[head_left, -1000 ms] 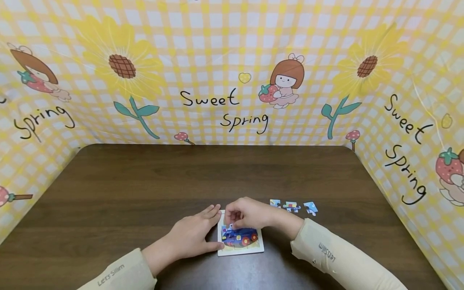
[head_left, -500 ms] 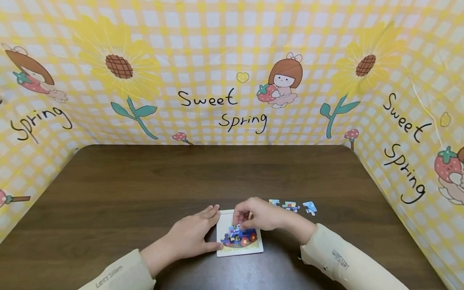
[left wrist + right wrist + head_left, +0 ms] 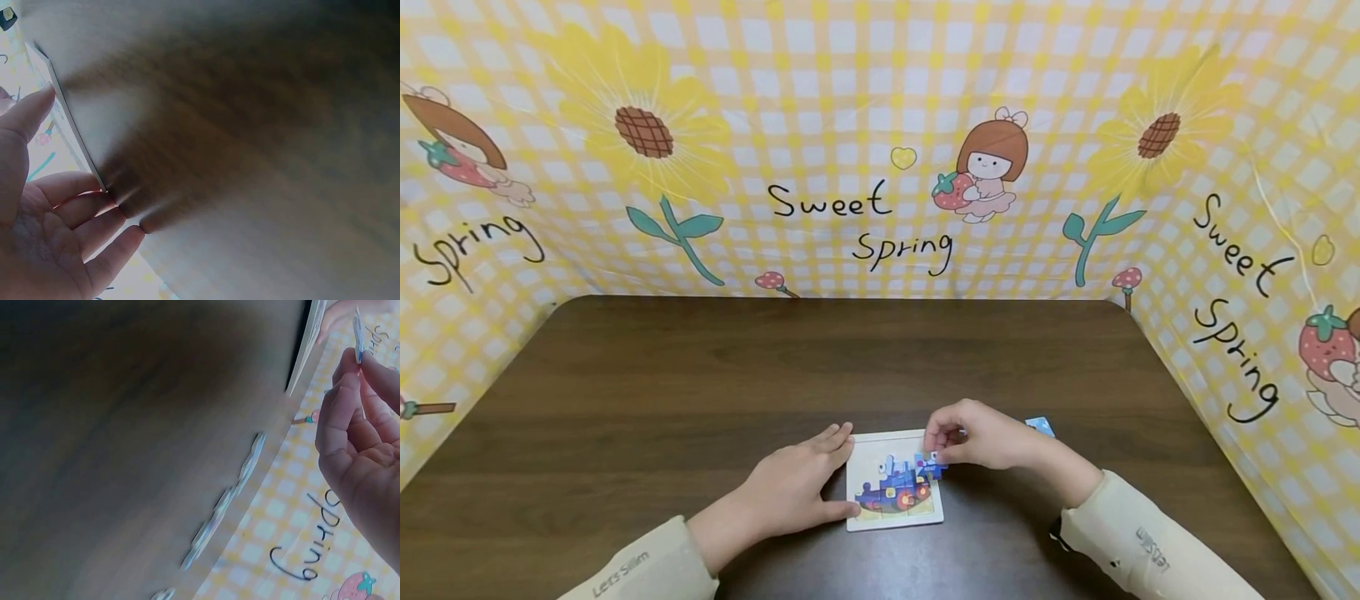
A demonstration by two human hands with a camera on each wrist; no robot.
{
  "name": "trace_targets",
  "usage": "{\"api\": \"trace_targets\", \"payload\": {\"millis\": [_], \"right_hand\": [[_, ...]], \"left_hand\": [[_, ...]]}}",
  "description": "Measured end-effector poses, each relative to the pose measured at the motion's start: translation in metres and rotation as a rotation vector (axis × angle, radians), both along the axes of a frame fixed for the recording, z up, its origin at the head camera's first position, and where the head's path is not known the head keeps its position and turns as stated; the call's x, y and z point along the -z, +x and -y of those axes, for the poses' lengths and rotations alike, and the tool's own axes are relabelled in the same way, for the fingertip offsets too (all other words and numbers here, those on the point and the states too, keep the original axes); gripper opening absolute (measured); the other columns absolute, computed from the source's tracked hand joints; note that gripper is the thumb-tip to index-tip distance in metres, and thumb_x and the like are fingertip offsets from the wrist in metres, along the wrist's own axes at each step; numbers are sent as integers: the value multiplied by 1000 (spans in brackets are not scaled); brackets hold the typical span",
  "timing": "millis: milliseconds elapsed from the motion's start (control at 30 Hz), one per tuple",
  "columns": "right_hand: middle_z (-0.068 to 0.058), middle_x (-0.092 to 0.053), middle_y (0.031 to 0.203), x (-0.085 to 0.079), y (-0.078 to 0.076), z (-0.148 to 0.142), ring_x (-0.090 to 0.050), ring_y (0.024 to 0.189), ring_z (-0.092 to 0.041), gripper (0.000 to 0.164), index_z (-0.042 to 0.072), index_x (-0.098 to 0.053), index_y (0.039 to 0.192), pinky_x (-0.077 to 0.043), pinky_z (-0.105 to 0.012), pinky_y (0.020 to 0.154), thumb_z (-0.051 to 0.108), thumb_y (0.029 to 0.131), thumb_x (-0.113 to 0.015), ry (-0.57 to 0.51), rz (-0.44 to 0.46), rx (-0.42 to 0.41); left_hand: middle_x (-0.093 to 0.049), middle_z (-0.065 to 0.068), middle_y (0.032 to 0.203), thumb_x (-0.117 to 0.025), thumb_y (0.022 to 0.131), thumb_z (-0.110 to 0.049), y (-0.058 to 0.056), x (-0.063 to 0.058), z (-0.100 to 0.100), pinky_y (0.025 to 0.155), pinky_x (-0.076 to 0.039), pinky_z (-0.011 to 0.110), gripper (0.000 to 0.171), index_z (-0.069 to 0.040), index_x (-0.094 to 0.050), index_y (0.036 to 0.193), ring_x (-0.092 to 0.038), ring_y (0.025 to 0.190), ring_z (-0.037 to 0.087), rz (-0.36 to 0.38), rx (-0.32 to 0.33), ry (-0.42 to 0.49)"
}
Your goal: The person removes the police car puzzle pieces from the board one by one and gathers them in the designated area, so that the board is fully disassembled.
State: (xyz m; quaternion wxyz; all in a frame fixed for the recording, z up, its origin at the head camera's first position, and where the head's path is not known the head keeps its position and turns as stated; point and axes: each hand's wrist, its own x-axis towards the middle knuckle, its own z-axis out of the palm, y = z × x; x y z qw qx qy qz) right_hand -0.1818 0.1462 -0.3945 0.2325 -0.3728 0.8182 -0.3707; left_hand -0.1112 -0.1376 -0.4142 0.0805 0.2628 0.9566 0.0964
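A square jigsaw tray [image 3: 895,526] with a pale frame lies near the front of the table, showing a partly assembled blue train picture [image 3: 895,492]. My left hand [image 3: 778,490] rests along its left side, fingers extended at the upper edge and thumb on the lower left corner. In the left wrist view, the thumb and fingertips of that hand [image 3: 53,231] touch the tray's edge [image 3: 74,130]. Between thumb and forefinger, my right hand [image 3: 981,435] pinches a blue puzzle piece [image 3: 931,470] over the tray's right side. The right wrist view shows this piece [image 3: 359,337] held edge-on.
Several loose puzzle pieces [image 3: 252,461] lie in a row on the dark wooden table [image 3: 737,358]. In the head view my right hand hides most of them, and one blue piece [image 3: 1040,426] shows beyond it. A yellow checked cloth [image 3: 842,100] surrounds the table's back and sides.
My right hand has moved right with the pinched piece, from the tray's middle to its right edge, uncovering the train picture. My left hand has stayed in place.
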Motion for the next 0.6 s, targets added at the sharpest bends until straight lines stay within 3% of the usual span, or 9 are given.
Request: {"api": "trace_targets", "payload": {"millis": [600], "right_hand": [[1, -62, 75, 6, 1, -47, -53, 69, -3, 9, 5, -66, 87, -48, -20, 63, -4, 88, -69, 26, -27, 67]], "left_hand": [[-44, 16, 154, -71, 84, -55, 1, 1, 1, 105, -48, 45, 83, 1, -52, 142, -44, 143, 29, -18, 10, 4]]}}
